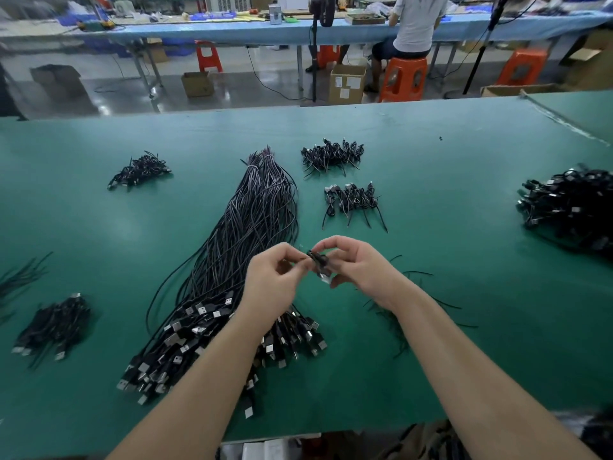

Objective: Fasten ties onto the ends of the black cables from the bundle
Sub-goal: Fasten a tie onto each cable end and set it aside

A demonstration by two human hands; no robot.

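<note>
A long bundle of black cables (252,220) lies on the green table (447,194), its USB plugs fanned out near the front edge under my left forearm. Above the table, my left hand (272,280) and my right hand (361,267) meet over a small coiled black cable (319,260). My left fingers pinch one side of it, likely a tie end. My right fingers curl round the coil, and a silver plug shows below them. Loose black ties (414,307) lie on the table under my right wrist.
Small heaps of coiled, tied cables sit at the back centre (331,156), (353,199), back left (141,171), front left (53,327) and far right (570,207). Beyond the table are orange stools, cardboard boxes and a seated person (414,28) at another bench.
</note>
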